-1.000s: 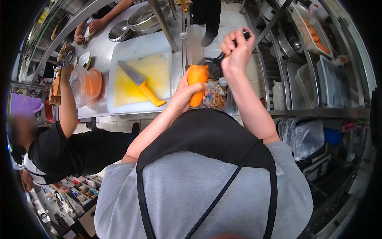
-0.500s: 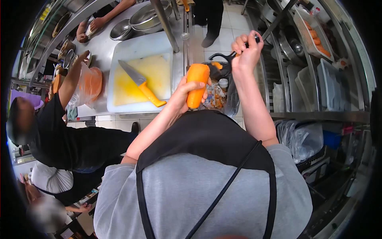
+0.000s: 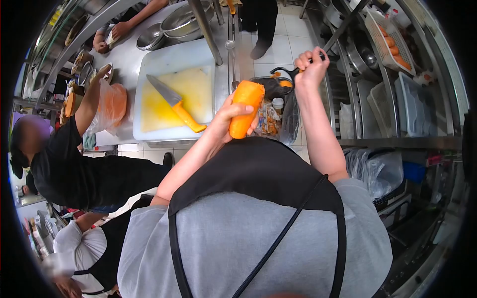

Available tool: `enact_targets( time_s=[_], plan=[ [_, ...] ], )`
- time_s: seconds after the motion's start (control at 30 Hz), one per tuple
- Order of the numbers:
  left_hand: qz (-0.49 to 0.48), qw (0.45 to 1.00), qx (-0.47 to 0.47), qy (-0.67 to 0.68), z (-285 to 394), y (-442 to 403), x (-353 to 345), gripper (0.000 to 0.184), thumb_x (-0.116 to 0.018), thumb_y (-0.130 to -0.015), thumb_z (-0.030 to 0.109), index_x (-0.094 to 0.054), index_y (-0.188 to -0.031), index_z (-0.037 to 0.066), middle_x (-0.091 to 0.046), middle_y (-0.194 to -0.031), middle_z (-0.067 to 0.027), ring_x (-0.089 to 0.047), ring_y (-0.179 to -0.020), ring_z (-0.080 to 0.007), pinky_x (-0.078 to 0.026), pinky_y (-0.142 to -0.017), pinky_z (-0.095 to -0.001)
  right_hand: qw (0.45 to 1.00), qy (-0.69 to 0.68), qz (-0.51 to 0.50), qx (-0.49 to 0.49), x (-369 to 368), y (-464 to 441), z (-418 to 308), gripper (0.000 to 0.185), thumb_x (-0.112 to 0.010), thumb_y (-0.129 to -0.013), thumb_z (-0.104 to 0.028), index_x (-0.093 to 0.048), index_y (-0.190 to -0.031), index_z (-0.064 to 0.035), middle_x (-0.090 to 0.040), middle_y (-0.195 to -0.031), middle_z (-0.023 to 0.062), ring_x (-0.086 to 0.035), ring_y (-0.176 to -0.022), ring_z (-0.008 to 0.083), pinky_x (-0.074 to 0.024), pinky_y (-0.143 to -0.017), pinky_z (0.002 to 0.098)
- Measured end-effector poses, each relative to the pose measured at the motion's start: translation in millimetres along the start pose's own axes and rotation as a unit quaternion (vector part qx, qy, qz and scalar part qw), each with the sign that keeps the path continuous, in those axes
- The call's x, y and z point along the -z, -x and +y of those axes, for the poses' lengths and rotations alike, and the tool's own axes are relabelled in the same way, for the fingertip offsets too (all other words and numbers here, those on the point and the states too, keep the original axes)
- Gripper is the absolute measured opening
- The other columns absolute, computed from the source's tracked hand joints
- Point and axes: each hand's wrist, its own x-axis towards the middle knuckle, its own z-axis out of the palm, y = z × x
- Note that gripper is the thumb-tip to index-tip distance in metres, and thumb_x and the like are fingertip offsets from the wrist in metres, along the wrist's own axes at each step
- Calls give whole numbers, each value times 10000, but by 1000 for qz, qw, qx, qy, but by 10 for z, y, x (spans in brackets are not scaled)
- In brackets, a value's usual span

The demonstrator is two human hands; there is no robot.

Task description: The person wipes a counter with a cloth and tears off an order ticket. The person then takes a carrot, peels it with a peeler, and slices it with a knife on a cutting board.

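Note:
My left hand (image 3: 229, 118) is wrapped round a thick orange carrot (image 3: 247, 108), tilted with its upper end to the right. To the right and higher up, my right hand (image 3: 311, 67) grips a black peeler (image 3: 287, 72), whose head points left, apart from the carrot. Beneath them sits a bin (image 3: 289, 116) lined with a dark bag, holding peelings, scraps and a small white-lidded container (image 3: 278, 103). On the yellow-stained white cutting board (image 3: 151, 62), left of my left hand, lies a knife (image 3: 175, 103) with a yellow handle, its blade toward the upper left.
Metal bowls (image 3: 186, 25) stand on the steel counter (image 3: 125, 59) beside a plastic bag of orange food (image 3: 113, 104). A co-worker in black (image 3: 99, 179) reaches over the counter's left side. Steel shelves on the right hold a basket of carrots (image 3: 390, 44).
My right hand has moved right and slightly down with the peeler, away from the carrot. The carrot now leans more to the right. At the lower left, another person has come further into view.

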Motion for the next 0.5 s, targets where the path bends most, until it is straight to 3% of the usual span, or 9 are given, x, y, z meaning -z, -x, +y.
enact_targets(
  time_s=[0.07, 0.13, 0.23, 0.37, 0.5],
  plan=[
    [-9, 1000, 11, -6, -3, -37, 42, 453, -606, -710, 148, -398, -1093, 25, -508, -874, -110, -540, -592, -174, -450, -485, -264, 1000, -14, -1, 8, -46, -34, -107, 207, -492, -874, -147, -326, -996, -128, -400, -672, 34, -320, -458, 88, -246, -385, 230],
    [65, 995, -39, -63, -27, -80, 17, 475, -607, -743, 166, -398, -1145, 24, -524, -932, -119, -560, -702, -175, -474, -597, -260, 998, -28, -15, 45, -132, -33, -229, 205, -498, -871, -152, -335, -992, -127, -407, -677, 37, -324, -457, 93, -251, -382, 236],
    [79, 994, -48, -62, 64, -88, -152, 481, -600, -769, 143, -386, -1182, 24, -532, -942, -107, -560, -787, -169, -478, -677, -274, 997, -22, -52, 61, -319, 115, -296, 209, -508, -866, -158, -340, -986, -126, -406, -677, 34, -323, -459, 92, -256, -382, 235],
    [64, 998, 4, -8, 80, -115, -197, 458, -600, -774, 98, -388, -1174, 27, -529, -959, -98, -562, -794, -163, -486, -666, -279, 996, -44, -81, 13, -504, 377, -247, 231, -531, -851, -157, -341, -983, -163, -395, -672, 8, -297, -457, 74, -241, -382, 217],
    [109, 986, -3, -129, -12, -134, -216, 445, -635, -733, 60, -413, -1118, 32, -541, -886, -75, -558, -727, -137, -480, -613, -261, 991, -46, -125, -10, -596, 566, -154, 237, -529, -859, -179, -333, -992, -167, -383, -660, -1, -294, -469, 66, -232, -397, 202]
  ],
)
